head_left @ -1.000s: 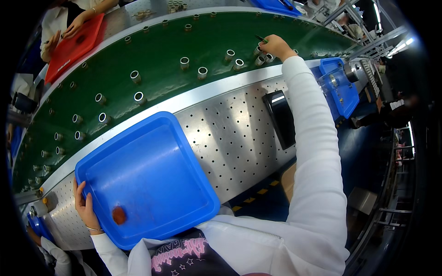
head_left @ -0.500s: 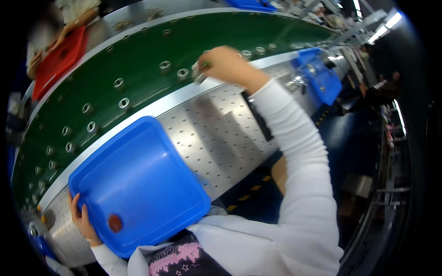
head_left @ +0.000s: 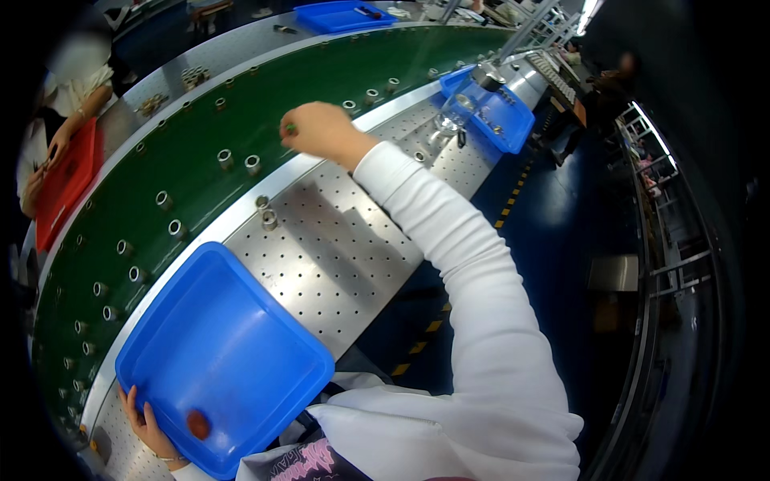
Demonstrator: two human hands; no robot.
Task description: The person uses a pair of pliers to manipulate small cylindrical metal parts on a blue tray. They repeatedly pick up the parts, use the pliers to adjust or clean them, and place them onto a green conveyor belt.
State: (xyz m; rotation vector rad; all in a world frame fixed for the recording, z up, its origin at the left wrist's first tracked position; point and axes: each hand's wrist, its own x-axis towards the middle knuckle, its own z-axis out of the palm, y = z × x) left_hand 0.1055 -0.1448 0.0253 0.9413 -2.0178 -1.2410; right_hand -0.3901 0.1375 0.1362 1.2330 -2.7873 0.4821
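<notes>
Over the green conveyor belt (head_left: 265, 120) my right hand (head_left: 325, 132) reaches out with its fingers curled closed. A small green spot shows at the fingertips; what they hold, if anything, is hidden. Near the lower left, my left hand (head_left: 148, 429) grips the rim of a blue plastic tray (head_left: 233, 329). Inside that tray lies one round reddish-brown piece (head_left: 198, 425). Two short metal sleeves (head_left: 269, 220) stand side by side on the perforated metal table (head_left: 321, 272), just past the tray's far corner. More such sleeves (head_left: 225, 159) stand spaced in rows along the belt.
A second blue tray (head_left: 505, 120) with small parts lies at the right, beside a clear jar (head_left: 455, 112). Across the belt, a person's hands (head_left: 60, 152) rest at a red tray (head_left: 72, 184). Another blue tray (head_left: 345, 16) sits on the far side.
Two metal sleeves now stand on the table where none showed before; silvery pieces were at my right hand earlier. That hand is now further over the belt. The view has shifted right.
</notes>
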